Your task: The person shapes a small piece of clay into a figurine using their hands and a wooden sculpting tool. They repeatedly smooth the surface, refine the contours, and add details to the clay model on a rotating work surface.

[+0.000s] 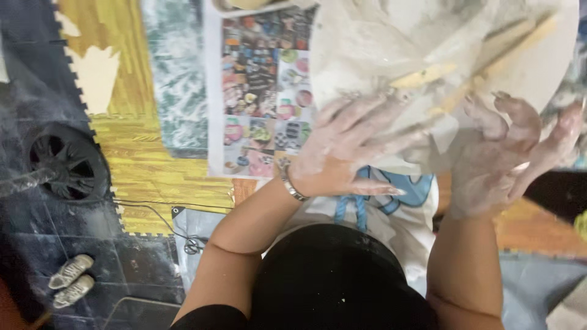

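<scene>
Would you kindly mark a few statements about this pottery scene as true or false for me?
1. Both hands are coated in pale clay residue. True: the left hand and right hand are smeared whitish.
2. A bracelet sits on the right wrist. False: the bracelet is on the left wrist.
3. Wooden sticks lie on the clay-smeared round board. True.
4. The black wheel rests on the board. False: it lies on the floor, far left.
5. A pair of shoes sits on the dark floor mat. True.
</scene>
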